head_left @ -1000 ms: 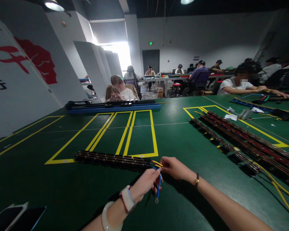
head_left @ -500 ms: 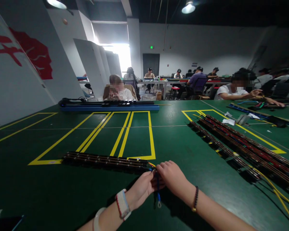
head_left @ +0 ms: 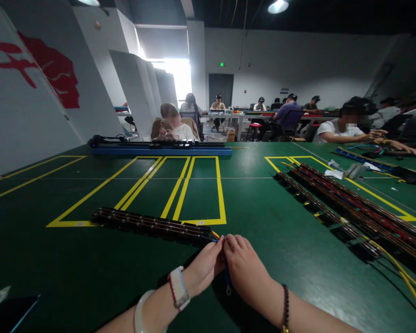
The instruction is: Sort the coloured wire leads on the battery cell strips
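Note:
A long black strip assembly with metal bars [head_left: 149, 225] lies on the green table, and yellow, red and blue wires [head_left: 215, 236] come out of its right end. At that end my left hand [head_left: 208, 262] is closed, its thumb and fingers pinching the wires. My right hand [head_left: 244, 266] meets it from the right, its fingers curled over the same wires. Below the hands hangs a blue wire with a ring terminal [head_left: 228, 290]. The exact grip point between the fingertips is hidden.
More black strips with red wiring [head_left: 353, 208] lie to the right, with a loose yellow cable [head_left: 398, 266]. A blue rail [head_left: 162, 151] runs along the far edge. Yellow tape [head_left: 222, 194] marks the table. A dark flat object [head_left: 17, 312] sits at lower left. Co-workers sit beyond.
Both hands stay at the strip's wire end. My fingers have drawn closer together over the wires, and less of the hanging blue wire shows. The view has shifted slightly.

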Available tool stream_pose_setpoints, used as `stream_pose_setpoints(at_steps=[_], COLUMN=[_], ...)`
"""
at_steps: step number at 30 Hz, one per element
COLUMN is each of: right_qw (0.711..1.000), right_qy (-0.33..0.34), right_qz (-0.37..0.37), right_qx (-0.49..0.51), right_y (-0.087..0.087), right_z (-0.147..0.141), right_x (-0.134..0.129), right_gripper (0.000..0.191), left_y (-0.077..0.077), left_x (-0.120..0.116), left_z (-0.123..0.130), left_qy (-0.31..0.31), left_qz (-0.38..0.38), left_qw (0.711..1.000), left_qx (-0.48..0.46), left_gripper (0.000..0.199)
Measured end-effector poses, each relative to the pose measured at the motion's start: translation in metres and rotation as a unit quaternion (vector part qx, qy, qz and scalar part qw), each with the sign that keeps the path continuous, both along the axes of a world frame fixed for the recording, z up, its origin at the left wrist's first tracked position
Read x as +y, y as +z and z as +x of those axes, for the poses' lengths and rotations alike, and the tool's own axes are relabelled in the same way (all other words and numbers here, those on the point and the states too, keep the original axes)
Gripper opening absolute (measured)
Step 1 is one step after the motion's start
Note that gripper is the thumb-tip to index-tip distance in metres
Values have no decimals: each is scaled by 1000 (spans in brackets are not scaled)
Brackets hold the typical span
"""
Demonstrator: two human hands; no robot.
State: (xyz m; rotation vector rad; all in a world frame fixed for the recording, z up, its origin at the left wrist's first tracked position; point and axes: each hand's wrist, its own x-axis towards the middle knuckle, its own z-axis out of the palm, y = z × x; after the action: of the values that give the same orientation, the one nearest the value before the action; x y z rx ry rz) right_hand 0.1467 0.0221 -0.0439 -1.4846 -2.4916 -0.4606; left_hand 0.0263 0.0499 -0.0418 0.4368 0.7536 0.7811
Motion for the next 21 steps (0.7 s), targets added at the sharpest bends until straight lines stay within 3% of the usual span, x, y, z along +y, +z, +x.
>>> stream_pose_setpoints(at_steps=[6,12,18,21], right_qw=[986,957,973,977], right_qy=[-45,-60,-78,-87], right_qz=[-151,-284,-203,-158], right_qx=[62,23,82,119], right_y=[58,62,64,53], right_z=[14,17,46,59], right_x=[0,-4,18,38], right_gripper=[13,21,22,21], left_y=[3,5,3,3], left_x=[0,-1,-1,1], left_z=[-1,-4,-5,-5], left_qy=[-8,-48,-63,-73], left_qz=[7,35,60,59], left_qw=[1000,998,996,995], left_qx=[7,5,15,31], left_gripper=[11,18,22,27])
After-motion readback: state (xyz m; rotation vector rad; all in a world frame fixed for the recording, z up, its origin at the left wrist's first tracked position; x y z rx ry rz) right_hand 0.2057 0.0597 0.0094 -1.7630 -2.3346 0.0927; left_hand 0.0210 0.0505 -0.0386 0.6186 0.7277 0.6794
